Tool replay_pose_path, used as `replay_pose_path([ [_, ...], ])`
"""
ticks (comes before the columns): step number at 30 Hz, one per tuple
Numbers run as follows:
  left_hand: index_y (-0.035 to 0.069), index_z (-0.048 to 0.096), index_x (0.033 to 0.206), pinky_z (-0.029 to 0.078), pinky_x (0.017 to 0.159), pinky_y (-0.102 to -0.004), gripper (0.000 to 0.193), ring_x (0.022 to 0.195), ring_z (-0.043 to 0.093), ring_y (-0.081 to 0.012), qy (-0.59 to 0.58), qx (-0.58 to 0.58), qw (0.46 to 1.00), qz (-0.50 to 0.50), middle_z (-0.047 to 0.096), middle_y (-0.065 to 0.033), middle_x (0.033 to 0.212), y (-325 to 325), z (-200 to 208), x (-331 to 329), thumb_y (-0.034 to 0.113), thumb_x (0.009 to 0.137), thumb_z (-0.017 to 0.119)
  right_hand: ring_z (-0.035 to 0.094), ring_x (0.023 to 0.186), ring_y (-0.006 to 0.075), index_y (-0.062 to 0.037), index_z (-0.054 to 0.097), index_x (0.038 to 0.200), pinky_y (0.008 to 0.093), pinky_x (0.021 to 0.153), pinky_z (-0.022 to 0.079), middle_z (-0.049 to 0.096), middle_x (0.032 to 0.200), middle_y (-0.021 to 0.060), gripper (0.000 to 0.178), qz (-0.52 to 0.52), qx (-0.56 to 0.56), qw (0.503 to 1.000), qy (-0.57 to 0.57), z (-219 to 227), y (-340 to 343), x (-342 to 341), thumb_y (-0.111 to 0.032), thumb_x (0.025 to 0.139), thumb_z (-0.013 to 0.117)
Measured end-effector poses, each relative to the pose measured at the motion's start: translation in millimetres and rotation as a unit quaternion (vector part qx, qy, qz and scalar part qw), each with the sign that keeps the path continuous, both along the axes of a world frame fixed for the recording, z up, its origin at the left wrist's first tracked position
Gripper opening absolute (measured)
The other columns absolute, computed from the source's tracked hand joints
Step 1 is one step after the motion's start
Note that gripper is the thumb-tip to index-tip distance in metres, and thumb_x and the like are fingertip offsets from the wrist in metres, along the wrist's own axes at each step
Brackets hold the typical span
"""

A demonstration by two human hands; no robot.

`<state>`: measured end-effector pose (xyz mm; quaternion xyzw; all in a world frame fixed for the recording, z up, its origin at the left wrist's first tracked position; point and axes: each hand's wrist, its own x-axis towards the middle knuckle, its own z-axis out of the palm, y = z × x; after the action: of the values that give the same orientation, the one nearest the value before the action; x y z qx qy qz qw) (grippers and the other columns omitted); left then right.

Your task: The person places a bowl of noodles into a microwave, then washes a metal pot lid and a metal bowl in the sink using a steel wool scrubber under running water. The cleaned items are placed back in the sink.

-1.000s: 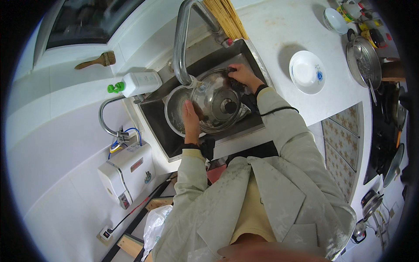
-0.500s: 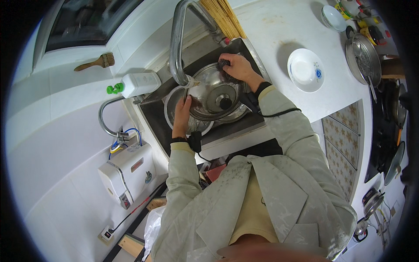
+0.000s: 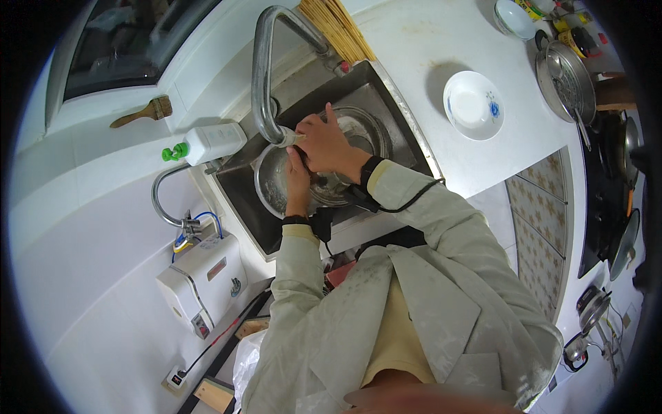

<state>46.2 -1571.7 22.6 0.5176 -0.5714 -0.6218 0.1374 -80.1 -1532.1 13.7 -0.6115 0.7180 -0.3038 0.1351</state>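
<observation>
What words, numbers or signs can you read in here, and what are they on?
None clearly enough to quote.
White box on the wall: small markings, too small and blurred to read.
Dark jar with a yellow label: too small and blurred to read.
White bowl on the counter: a blue flower, not a word.

Lid [image 3: 367, 126], round and silvery with a ringed edge, is showing partly hidden within the sink [image 3: 234, 185]. Basin [image 3: 267, 181], round, silvery metal, is sitting at the lid's eight o'clock, mouth upward.
</observation>
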Motion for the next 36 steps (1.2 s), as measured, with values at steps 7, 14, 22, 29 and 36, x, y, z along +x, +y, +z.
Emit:
replay_pose_path([
  [7,0.009,0.05,0.077,0.027,0.042,-0.0253,0.05,0.049,0.039,-0.0066,-0.014,-0.13,0.99,-0.05,0.046,0.0036,0.066,2,-10,20,0.048,0.101,0.033,0.055,0.105,0.0288,-0.0218,0.07,0.1,0.0658,0.099,0.032,0.063,0.096,0.0052,0.03,-0.088,0.012,0.993,-0.077,-19,10,-17,-0.028,0.071,0.067],
  [14,0.01,0.05,0.076,0.032,0.048,-0.0245,0.041,0.056,0.041,-0.0063,0.013,-0.017,0.999,0.029,0.046,0.0044,0.065,4,-4,39,0.039,0.102,0.037,0.065,0.079,0.0289,-0.0088,0.067,0.1,0.0381,0.074,0.05,0.069,0.087,0.0108,0.029,-0.165,0.004,0.883,-0.439,-112,24,-66,-0.019,0.073,0.064],
  [22,0.01,0.049,0.074,0.031,0.046,-0.0242,0.042,0.051,0.039,-0.0066,-0.002,-0.035,0.998,0.054,0.044,0.0033,0.061,6,13,34,0.038,0.102,0.036,0.064,0.076,0.0218,0.0012,0.063,0.103,0.0333,0.073,0.049,0.068,0.085,0.012,0.029,-0.137,0.033,0.866,-0.48,-117,42,-78,-0.008,0.075,0.063],
  [29,0.009,0.051,0.079,0.031,0.048,-0.0254,0.04,0.056,0.04,-0.0068,-0.033,-0.143,0.981,-0.13,0.044,0.0035,0.064,-4,14,31,0.039,0.102,0.036,0.064,0.093,0.0301,-0.0128,0.066,0.106,0.0384,0.079,0.051,0.067,0.1,0.0135,0.034,-0.06,0.055,0.933,-0.352,-69,17,-76,-0.021,0.073,0.065],
  [36,0.008,0.049,0.079,0.03,0.05,-0.0254,0.037,0.056,0.036,-0.0064,-0.029,-0.208,0.972,-0.102,0.04,0.0049,0.065,11,-3,17,0.034,0.103,0.037,0.062,0.095,0.0304,-0.0225,0.07,0.1,0.0441,0.08,0.049,0.067,0.096,0.005,0.03,0.096,0.056,0.988,-0.109,6,0,-43,-0.02,0.07,0.063],
])
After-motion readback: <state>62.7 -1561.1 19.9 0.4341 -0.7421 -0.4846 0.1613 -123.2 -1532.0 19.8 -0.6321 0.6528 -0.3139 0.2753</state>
